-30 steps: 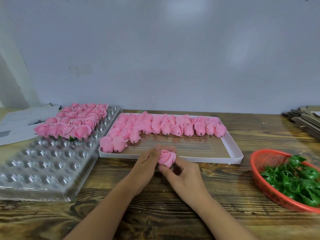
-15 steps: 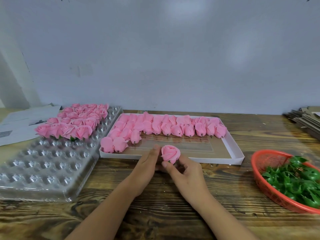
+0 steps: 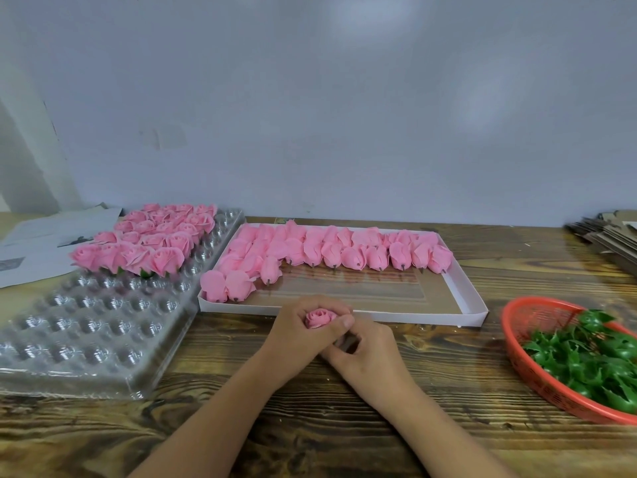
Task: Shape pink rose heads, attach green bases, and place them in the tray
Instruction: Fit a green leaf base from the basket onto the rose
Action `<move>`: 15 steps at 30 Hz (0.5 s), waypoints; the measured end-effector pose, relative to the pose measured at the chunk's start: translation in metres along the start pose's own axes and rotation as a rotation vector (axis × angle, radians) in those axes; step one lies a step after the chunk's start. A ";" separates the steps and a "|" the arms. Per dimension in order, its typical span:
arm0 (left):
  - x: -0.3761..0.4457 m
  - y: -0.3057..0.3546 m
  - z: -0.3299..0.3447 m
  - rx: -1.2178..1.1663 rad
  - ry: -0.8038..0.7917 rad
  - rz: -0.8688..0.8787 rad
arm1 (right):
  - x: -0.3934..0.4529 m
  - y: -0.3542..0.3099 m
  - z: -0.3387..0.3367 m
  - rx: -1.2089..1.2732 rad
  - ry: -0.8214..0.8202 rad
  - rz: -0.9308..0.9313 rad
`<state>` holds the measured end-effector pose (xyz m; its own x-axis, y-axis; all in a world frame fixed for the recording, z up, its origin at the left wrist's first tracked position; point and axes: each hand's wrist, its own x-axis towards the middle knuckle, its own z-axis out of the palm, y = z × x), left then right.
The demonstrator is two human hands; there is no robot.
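Observation:
A pink rose head (image 3: 319,318) faces up between both hands, just in front of the white box. My left hand (image 3: 299,336) wraps its fingers round the rose from the left and behind. My right hand (image 3: 365,353) holds it from the right, thumb against its side, fingers curled below. The clear plastic tray (image 3: 89,326) at the left holds finished roses (image 3: 148,241) with green bases in its far rows. A red basket (image 3: 524,346) at the right holds green bases (image 3: 593,357).
A white shallow box (image 3: 468,298) behind my hands holds several unshaped pink buds (image 3: 331,250) along its far and left sides. Papers (image 3: 38,246) lie at the far left. A stack of cardboard (image 3: 610,236) sits at the far right. The table is dark wood.
The rose has turned from lying sideways to facing up, and both hands have closed round it, my left fingers now wrapping over its back.

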<state>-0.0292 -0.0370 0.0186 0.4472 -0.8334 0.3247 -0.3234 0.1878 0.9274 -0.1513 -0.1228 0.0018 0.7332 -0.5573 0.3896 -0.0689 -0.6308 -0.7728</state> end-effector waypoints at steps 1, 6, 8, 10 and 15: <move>0.000 0.000 0.001 0.003 -0.007 -0.016 | -0.001 0.000 0.000 0.005 -0.001 0.000; 0.001 0.002 0.000 -0.058 -0.072 -0.158 | 0.000 -0.001 -0.002 0.014 0.033 -0.032; 0.001 0.002 0.000 -0.082 -0.111 -0.220 | -0.001 -0.004 -0.002 0.028 0.057 -0.028; 0.001 0.003 0.000 -0.125 -0.165 -0.236 | 0.000 -0.006 -0.002 0.043 0.090 -0.010; 0.000 0.006 -0.001 -0.131 -0.170 -0.181 | 0.002 0.000 -0.002 0.088 0.157 0.072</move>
<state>-0.0303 -0.0349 0.0243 0.3382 -0.9326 0.1258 -0.1353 0.0841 0.9872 -0.1513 -0.1252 0.0036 0.6138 -0.6808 0.3998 -0.0529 -0.5407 -0.8396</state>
